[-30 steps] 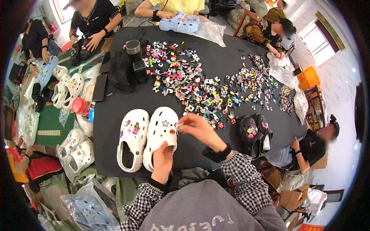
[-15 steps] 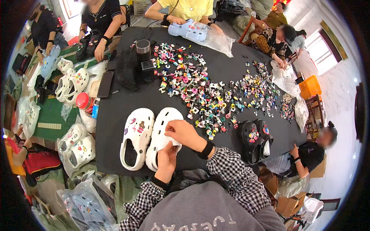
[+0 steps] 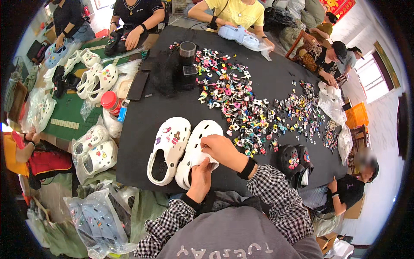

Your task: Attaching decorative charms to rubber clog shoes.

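Observation:
Two white clogs lie side by side on the black table, toes pointing away from me. The left clog carries several colourful charms on its upper. On the right clog I see no charms, though my hands cover part of its upper. My left hand grips that clog at the inner side of its foot opening, thumb upward. My right hand is bent over the upper with thumb and fingers pinched together against it. Whatever sits between those fingertips is hidden.
A broad pile of small colourful charms spreads beyond the clogs. A pair of black clogs stands to the right. At left are a red-lidded jar, a dark phone and bagged white clogs. Other people work around the table.
The whole view has shifted, so the table sits further right in the picture. Both my hands stay on the right clog with nearly the same grip. Across the table, the bagged blue clogs have turned.

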Demonstrator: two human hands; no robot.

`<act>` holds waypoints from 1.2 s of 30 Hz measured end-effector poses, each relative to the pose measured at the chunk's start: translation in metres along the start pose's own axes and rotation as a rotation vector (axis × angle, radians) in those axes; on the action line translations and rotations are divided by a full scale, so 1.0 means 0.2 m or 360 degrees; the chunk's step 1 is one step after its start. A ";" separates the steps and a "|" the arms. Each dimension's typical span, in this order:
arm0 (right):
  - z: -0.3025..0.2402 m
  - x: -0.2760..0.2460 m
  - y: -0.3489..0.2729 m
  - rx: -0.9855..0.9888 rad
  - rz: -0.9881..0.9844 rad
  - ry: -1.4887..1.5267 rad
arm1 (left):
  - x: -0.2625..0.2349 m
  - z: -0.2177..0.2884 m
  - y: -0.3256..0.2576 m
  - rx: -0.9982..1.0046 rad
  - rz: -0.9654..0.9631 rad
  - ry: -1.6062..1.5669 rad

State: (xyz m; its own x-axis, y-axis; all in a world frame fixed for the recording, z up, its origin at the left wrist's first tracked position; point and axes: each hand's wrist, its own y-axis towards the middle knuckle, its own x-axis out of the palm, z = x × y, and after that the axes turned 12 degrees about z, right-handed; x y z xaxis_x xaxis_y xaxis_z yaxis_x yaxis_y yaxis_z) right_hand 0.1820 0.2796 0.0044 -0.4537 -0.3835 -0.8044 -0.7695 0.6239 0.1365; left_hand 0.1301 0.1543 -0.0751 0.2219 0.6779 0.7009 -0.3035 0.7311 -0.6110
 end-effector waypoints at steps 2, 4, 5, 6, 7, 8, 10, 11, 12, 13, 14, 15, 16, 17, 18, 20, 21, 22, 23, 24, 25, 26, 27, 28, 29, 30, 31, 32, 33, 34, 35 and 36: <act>0.00 0.02 -0.02 -0.0050 0.0114 0.0015 | 0.01 0.01 -0.02 0.0033 0.0008 0.0089; 0.02 0.00 -0.02 -0.0044 0.0009 -0.0011 | 0.01 -0.02 -0.03 0.0046 0.0032 0.0123; 0.03 -0.01 -0.02 -0.0026 -0.0087 -0.0044 | 0.01 -0.03 -0.04 0.0049 0.0045 0.0165; 0.05 -0.03 -0.02 -0.0013 -0.0138 0.0011 | 0.01 -0.05 -0.03 0.0082 0.0095 0.0242; 0.06 -0.04 -0.01 -0.0012 -0.0134 0.0010 | 0.00 -0.06 -0.03 0.0082 0.0092 0.0244; 0.07 -0.06 0.01 -0.0023 -0.0228 -0.0012 | 0.02 -0.05 -0.04 0.0072 0.0096 0.0290; 0.07 -0.08 0.02 -0.0031 -0.0319 -0.0035 | 0.03 -0.05 -0.05 0.0061 0.0097 0.0339; 0.06 -0.08 0.04 -0.0036 -0.0375 -0.0128 | 0.03 -0.06 -0.05 0.0073 0.0099 0.0349; 0.04 -0.09 0.05 -0.0040 -0.0430 -0.0221 | 0.02 -0.06 -0.04 0.0086 0.0102 0.0359; 0.03 -0.09 0.06 -0.0045 -0.0486 -0.0314 | 0.01 -0.06 -0.04 0.0089 0.0102 0.0358; 0.03 -0.08 0.06 -0.0046 -0.0486 -0.0317 | 0.01 -0.06 -0.04 0.0090 0.0101 0.0396; 0.04 -0.07 0.07 -0.0052 -0.0521 -0.0378 | 0.00 -0.06 -0.04 0.0090 0.0100 0.0433; 0.04 -0.06 0.07 -0.0058 -0.0557 -0.0438 | 0.00 -0.06 -0.03 0.0090 0.0099 0.0430; 0.04 -0.07 0.07 -0.0063 -0.0564 -0.0437 | 0.00 -0.06 -0.04 0.0091 0.0117 0.0406; 0.03 -0.09 0.08 -0.0237 -0.0338 -0.0547 | 0.00 -0.06 -0.04 0.0092 0.0135 0.0382; 0.11 -0.08 0.09 -0.0492 -0.0092 -0.0615 | 0.02 -0.06 -0.05 0.0095 0.0135 0.0358; 0.14 -0.07 0.09 -0.0481 -0.0087 -0.0620 | 0.03 -0.06 -0.06 0.0093 0.0127 0.0338; 0.16 -0.05 0.08 -0.0329 -0.0174 -0.0662 | 0.02 -0.06 -0.06 0.0083 0.0119 0.0346; 0.17 -0.05 0.09 -0.0183 -0.0265 -0.0700 | 0.01 -0.06 -0.05 0.0057 0.0158 0.0343; 0.18 -0.05 0.11 0.0004 -0.0442 -0.0566 | 0.01 -0.07 -0.05 0.0029 0.0195 0.0341; 0.18 -0.05 0.12 0.0015 -0.0438 -0.0568 | 0.00 -0.07 -0.04 0.0020 0.0190 0.0347; 0.17 -0.05 0.13 0.0093 -0.0492 -0.0484 | -0.01 -0.07 -0.03 0.0029 0.0181 0.0338; 0.16 -0.05 0.13 0.0171 -0.0543 -0.0399 | -0.03 -0.06 -0.03 0.0036 0.0171 0.0329; 0.15 -0.03 0.13 0.0169 -0.0548 -0.0427 | -0.04 -0.06 -0.03 0.0009 0.0191 0.0367; 0.15 -0.03 0.13 0.0187 -0.0540 -0.0429 | -0.04 -0.07 -0.03 -0.0005 0.0181 0.0377; 0.15 -0.02 0.13 0.0191 -0.0529 -0.0423 | -0.04 -0.07 -0.02 0.0011 0.0179 0.0369; 0.15 -0.02 0.13 0.0195 -0.0519 -0.0418 | -0.04 -0.07 -0.02 0.0028 0.0177 0.0361; 0.14 -0.02 0.14 0.0215 -0.0541 -0.0476 | -0.03 -0.07 -0.02 0.0020 0.0172 0.0369; 0.13 -0.01 0.14 0.0226 -0.0535 -0.0476 | -0.03 -0.07 -0.02 0.0023 0.0168 0.0384; 0.13 -0.01 0.14 0.0234 -0.0550 -0.0504 | -0.03 -0.07 -0.03 0.0026 0.0164 0.0398; 0.13 0.00 0.14 0.0238 -0.0569 -0.0529 | -0.02 -0.07 -0.03 0.0034 0.0164 0.0410; 0.14 0.02 0.15 0.0254 -0.0580 -0.0546 | -0.02 -0.07 -0.03 0.0031 0.0161 0.0416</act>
State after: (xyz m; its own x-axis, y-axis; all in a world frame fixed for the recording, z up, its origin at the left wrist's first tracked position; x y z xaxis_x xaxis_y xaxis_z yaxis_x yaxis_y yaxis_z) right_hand 0.1702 0.3151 -0.0102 0.0247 -0.3669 -0.9299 -0.7599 0.5975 -0.2559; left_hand 0.1435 0.1484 -0.0781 0.4199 0.7463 0.5164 -0.3538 0.6586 -0.6641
